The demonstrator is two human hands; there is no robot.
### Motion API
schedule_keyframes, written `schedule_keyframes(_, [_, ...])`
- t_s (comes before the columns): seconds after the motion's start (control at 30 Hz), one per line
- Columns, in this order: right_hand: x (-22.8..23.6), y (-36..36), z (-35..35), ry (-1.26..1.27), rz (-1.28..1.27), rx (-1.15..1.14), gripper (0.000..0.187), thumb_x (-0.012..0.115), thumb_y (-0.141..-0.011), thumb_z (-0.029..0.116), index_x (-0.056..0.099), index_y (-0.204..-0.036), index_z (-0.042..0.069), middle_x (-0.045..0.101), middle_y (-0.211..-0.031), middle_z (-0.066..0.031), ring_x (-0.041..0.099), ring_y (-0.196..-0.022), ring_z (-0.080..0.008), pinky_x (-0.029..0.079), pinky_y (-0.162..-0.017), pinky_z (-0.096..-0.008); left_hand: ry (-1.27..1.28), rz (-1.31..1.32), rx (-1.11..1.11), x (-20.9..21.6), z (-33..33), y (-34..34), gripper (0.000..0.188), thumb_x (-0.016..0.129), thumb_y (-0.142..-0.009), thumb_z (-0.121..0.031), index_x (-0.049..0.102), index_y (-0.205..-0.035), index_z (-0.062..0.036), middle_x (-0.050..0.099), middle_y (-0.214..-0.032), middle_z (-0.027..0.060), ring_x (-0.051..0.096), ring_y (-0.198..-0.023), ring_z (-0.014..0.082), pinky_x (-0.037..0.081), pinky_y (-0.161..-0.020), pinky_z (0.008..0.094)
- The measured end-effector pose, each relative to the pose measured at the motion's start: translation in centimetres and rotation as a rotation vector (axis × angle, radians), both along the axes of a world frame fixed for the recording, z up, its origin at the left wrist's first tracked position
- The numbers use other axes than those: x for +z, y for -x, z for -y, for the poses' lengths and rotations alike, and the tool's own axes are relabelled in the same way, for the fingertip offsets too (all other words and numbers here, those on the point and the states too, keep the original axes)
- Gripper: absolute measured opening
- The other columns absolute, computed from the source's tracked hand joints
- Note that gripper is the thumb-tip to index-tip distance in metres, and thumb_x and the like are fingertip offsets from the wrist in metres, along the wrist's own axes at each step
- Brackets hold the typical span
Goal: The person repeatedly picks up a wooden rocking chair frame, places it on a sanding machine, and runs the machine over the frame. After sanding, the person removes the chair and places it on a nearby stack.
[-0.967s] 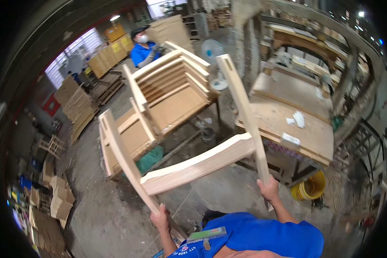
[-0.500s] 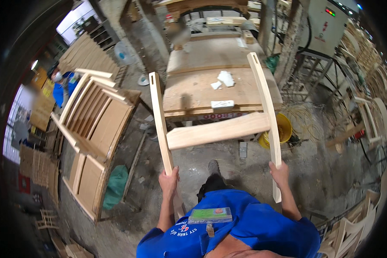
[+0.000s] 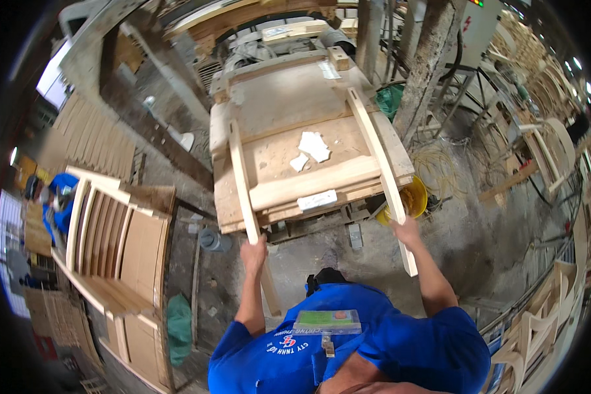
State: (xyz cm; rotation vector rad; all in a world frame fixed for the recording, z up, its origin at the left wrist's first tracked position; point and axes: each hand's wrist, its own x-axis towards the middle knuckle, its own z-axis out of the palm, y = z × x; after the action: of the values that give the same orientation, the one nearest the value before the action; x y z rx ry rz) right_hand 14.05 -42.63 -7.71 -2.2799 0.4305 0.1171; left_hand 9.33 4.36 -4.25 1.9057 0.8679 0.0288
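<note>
Fingers on the left hand (image 3: 254, 255) are curled snugly round the left post (image 3: 243, 180) of a pale wooden frame (image 3: 308, 183), and the right hand (image 3: 407, 233) has the right post (image 3: 374, 149) the same way, so both are closed down to about the thickness of the wood. Can't make out every fingertip though, some are tucked out of sight. It's two long posts with a wide crossrail (image 3: 338, 175) between them, and that rail sits ahead of both sets of fingers. The posts poke out below the fingers on each side, and their far ends reach over a wooden workbench (image 3: 285, 92). Honestly can't tell if the frame is touching the bench or just held above it. Beyond the fingers, between the posts, some white scraps (image 3: 314, 146) lie on the bench, and a white block (image 3: 317, 199) is just on the near side of the rail. Yellow bucket (image 3: 418, 203) is just past the right-hand fingers, on the floor. Left of the left-hand fingers there's a grey bucket (image 3: 215, 241), then a green cloth (image 3: 179, 331) lower down, and further out a slatted wooden piece (image 3: 102, 230) on a brown-topped table (image 3: 144, 256)
</note>
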Motion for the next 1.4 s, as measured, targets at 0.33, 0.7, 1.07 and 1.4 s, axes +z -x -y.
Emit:
schedule_keyframes(0.33, [0.7,9.7,1.3,0.183,-0.215,-0.093,0.051,0.074,-0.088,0.043,0.067,-0.12,0.004,0.073,-0.109,-0.0237,0.069,-0.104,-0.0428,0.053,-0.089,-0.0501,-0.393,-0.204,-0.226,1.7,0.0,0.4,0.057,0.076,-0.087,-0.027,0.056,-0.126,0.0092,0.07,-0.101,0.0267,0.068,-0.092,0.0419,0.053,-0.086,0.0487])
schedule_keyframes(0.7, [0.6,28.8,2.1,0.021,-0.364,-0.449,0.055,0.072,-0.087,0.042,0.063,-0.129,0.007,0.068,-0.121,-0.0207,0.064,-0.117,-0.0416,0.053,-0.094,-0.0525,-1.283,1.094,-0.599,4.4,9.9,-9.9,0.043,0.073,-0.097,-0.039,0.07,-0.12,-0.0036,0.073,-0.107,0.0147,0.07,-0.091,0.0338,0.058,-0.086,0.0432])
schedule_keyframes(1.07, [7.1,63.6,-1.5,0.426,0.13,-1.919,0.036,0.072,-0.089,0.031,0.063,-0.114,0.006,0.065,-0.113,-0.0194,0.065,-0.102,-0.0371,0.053,-0.082,-0.0485,-0.074,0.695,-1.56,5.9,35.9,7.8,0.036,0.062,-0.105,-0.021,0.066,-0.127,0.0062,0.073,-0.107,0.0178,0.069,-0.092,0.0218,0.056,-0.083,0.0346])
schedule_keyframes(1.4, [2.2,76.5,-0.9,0.317,-0.192,-1.792,0.032,0.067,-0.092,0.034,0.07,-0.117,0.015,0.072,-0.109,-0.0138,0.069,-0.104,-0.0357,0.055,-0.092,-0.0475,0.009,0.701,-2.365,5.0,44.0,25.3,0.033,0.073,-0.088,-0.015,0.069,-0.116,0.0005,0.073,-0.089,0.0156,0.072,-0.081,0.0299,0.056,-0.078,0.0397])
